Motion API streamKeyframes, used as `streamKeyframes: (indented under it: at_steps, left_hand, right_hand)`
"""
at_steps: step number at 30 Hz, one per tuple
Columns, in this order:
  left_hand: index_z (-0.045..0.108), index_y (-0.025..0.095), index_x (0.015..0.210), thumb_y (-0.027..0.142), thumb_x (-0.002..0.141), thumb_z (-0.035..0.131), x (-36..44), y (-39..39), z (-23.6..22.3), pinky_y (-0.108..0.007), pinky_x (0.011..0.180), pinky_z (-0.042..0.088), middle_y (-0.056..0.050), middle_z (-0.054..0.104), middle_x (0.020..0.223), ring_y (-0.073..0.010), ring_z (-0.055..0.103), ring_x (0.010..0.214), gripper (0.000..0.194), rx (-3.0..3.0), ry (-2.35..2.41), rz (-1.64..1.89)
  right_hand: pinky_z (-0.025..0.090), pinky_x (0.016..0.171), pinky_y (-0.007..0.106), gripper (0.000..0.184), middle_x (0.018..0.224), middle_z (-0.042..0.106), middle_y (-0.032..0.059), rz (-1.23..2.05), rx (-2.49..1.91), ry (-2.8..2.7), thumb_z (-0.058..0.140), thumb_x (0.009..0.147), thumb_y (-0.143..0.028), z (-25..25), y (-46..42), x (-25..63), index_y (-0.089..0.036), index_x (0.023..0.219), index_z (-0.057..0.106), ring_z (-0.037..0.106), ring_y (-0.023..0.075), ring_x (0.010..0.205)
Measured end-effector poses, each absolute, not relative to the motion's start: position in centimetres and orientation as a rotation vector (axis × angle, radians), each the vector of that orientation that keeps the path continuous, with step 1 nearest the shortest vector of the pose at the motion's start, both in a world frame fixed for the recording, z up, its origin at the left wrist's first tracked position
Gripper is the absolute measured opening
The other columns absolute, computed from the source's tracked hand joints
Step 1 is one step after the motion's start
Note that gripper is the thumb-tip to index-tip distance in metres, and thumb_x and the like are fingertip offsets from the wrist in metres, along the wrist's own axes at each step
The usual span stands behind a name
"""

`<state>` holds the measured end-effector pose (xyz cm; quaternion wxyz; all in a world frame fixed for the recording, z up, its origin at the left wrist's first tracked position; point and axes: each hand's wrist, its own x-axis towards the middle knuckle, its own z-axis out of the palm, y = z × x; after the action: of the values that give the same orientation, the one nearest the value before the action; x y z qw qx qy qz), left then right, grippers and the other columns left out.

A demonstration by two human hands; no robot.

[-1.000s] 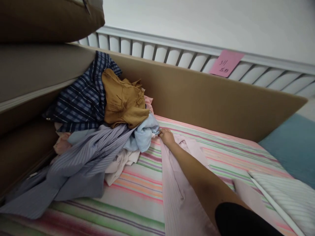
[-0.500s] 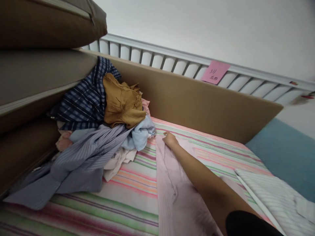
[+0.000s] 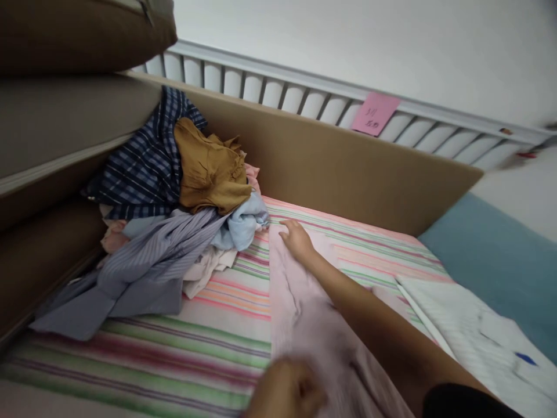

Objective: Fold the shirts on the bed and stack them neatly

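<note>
A pale pink striped garment (image 3: 285, 290) lies spread over the striped bed sheet, wrinkled toward its near end. At its far end is my right hand (image 3: 299, 239), thumb and forefinger apart, nothing held between them. My left hand (image 3: 285, 390) is at the bottom edge, over the near left side of the garment. Motion blurs it; its fingers look curled closed, and what they may hold cannot be made out. To the left lies a heap of clothes: a blue plaid garment (image 3: 134, 168), a mustard garment (image 3: 211, 171), a light blue one (image 3: 243, 220) and a grey-blue striped shirt (image 3: 143, 273).
Stacked brown cushions (image 3: 65, 122) rise on the left. A tan board (image 3: 339, 168) runs along the back, before a white slatted rail (image 3: 256, 87) bearing a pink note (image 3: 375, 114). A folded white striped garment (image 3: 470, 331) lies at right, near a blue-green surface (image 3: 491, 255).
My right hand's fingers, closed at the pink garment's far edge before, are now apart. My left hand has come into view at the bottom. The camera view has shifted slightly.
</note>
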<state>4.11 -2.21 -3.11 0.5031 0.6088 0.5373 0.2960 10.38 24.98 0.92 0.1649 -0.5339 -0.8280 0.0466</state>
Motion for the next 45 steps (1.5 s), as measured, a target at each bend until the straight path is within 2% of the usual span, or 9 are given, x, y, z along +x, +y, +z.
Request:
streamKeyframes:
  at_steps: [7, 14, 20, 25, 32, 37, 40, 42, 45]
  left_hand:
    - [0.062, 0.019, 0.080, 0.029, 0.076, 0.046, 0.9, -1.1, -3.4, -0.031, 0.074, 0.044, -0.005, 0.065, 0.081, -0.0186, 0.058, 0.077, 0.019, 1.357, 1.683, 1.230]
    - [0.059, 0.020, 0.072, 0.041, 0.074, 0.049, 1.4, -8.5, -5.2, -0.031, 0.067, 0.045, -0.002, 0.066, 0.068, -0.0187, 0.060, 0.068, 0.023, 1.261, 1.880, 1.152]
    - [0.055, 0.016, 0.098, 0.037, 0.073, 0.053, 4.1, -11.2, -4.2, -0.035, 0.072, 0.047, -0.005, 0.066, 0.077, -0.0217, 0.062, 0.073, 0.033, 1.516, 2.004, 0.855]
    - [0.054, 0.012, 0.111, 0.034, 0.079, 0.047, 4.6, -11.2, -5.0, -0.044, 0.091, 0.044, -0.015, 0.062, 0.108, -0.0279, 0.057, 0.102, 0.039, 1.974, 2.163, 0.861]
    - [0.048, 0.014, 0.125, 0.039, 0.088, 0.037, 6.1, -7.5, -7.9, -0.045, 0.100, 0.042, -0.014, 0.049, 0.135, -0.0279, 0.041, 0.128, 0.047, 2.422, 2.083, 0.844]
    - [0.047, 0.020, 0.130, 0.044, 0.088, 0.036, 6.3, -6.5, -10.2, -0.048, 0.099, 0.041, -0.010, 0.049, 0.136, -0.0277, 0.042, 0.128, 0.049, 2.480, 2.164, 0.666]
    - [0.046, 0.025, 0.130, 0.044, 0.089, 0.036, 6.3, -6.8, -10.2, -0.046, 0.100, 0.041, -0.007, 0.048, 0.138, -0.0258, 0.043, 0.127, 0.047, 2.490, 2.183, 0.622]
    - [0.045, 0.027, 0.131, 0.043, 0.089, 0.036, 6.3, -7.1, -9.9, -0.045, 0.100, 0.041, -0.007, 0.047, 0.139, -0.0253, 0.043, 0.128, 0.046, 2.489, 2.193, 0.594]
    - [0.042, 0.028, 0.132, 0.042, 0.089, 0.037, 6.4, -7.2, -9.5, -0.044, 0.100, 0.040, -0.007, 0.045, 0.140, -0.0252, 0.042, 0.128, 0.046, 2.489, 2.205, 0.567]
  right_hand:
    - [0.039, 0.098, 0.037, 0.030, 0.114, 0.063, 0.0042, 0.505, -1.346, -2.317, 0.048, 0.081, -0.029, 4.1, 8.4, 23.5, -0.026, 0.106, 0.064, 0.054, 0.0220, 0.110]
    - [0.049, 0.086, 0.041, 0.030, 0.097, 0.070, 0.0063, 0.699, -1.724, -1.817, 0.054, 0.067, -0.047, -0.1, -3.4, 40.6, -0.029, 0.087, 0.067, 0.063, 0.0281, 0.094]
    - [0.050, 0.086, 0.042, 0.034, 0.095, 0.071, 0.0068, 0.837, -1.748, -1.423, 0.057, 0.063, -0.048, -4.1, -8.4, 44.4, -0.025, 0.086, 0.067, 0.064, 0.0286, 0.093]
    - [0.052, 0.083, 0.037, 0.033, 0.092, 0.071, 0.0069, 0.873, -1.637, -1.442, 0.053, 0.068, -0.043, -4.4, -8.2, 43.5, -0.021, 0.089, 0.066, 0.065, 0.0247, 0.088]
    - [0.047, 0.089, 0.034, 0.026, 0.099, 0.068, 0.0070, 0.558, -1.641, -1.710, 0.048, 0.076, -0.022, -3.6, -3.1, 42.9, -0.019, 0.094, 0.066, 0.062, 0.0207, 0.096]
    - [0.034, 0.104, 0.038, 0.043, 0.130, 0.050, 0.0149, 0.121, -1.631, -1.918, 0.052, 0.076, -0.015, -3.7, 1.4, 40.1, -0.013, 0.119, 0.058, 0.045, 0.0251, 0.121]
    - [0.029, 0.106, 0.040, 0.055, 0.142, 0.036, 0.0174, 0.082, -1.691, -1.957, 0.057, 0.076, -0.017, -4.3, 3.6, 38.7, -0.013, 0.130, 0.049, 0.035, 0.0282, 0.129]
    - [0.029, 0.105, 0.038, 0.052, 0.141, 0.039, 0.0142, 0.198, -1.744, -1.926, 0.055, 0.078, -0.015, -4.4, 5.0, 38.5, -0.018, 0.129, 0.050, 0.037, 0.0267, 0.128]
    - [0.036, 0.097, 0.036, 0.034, 0.120, 0.060, 0.0114, 0.408, -1.825, -1.833, 0.047, 0.082, -0.014, -3.4, 7.7, 39.1, -0.019, 0.112, 0.064, 0.051, 0.0250, 0.115]
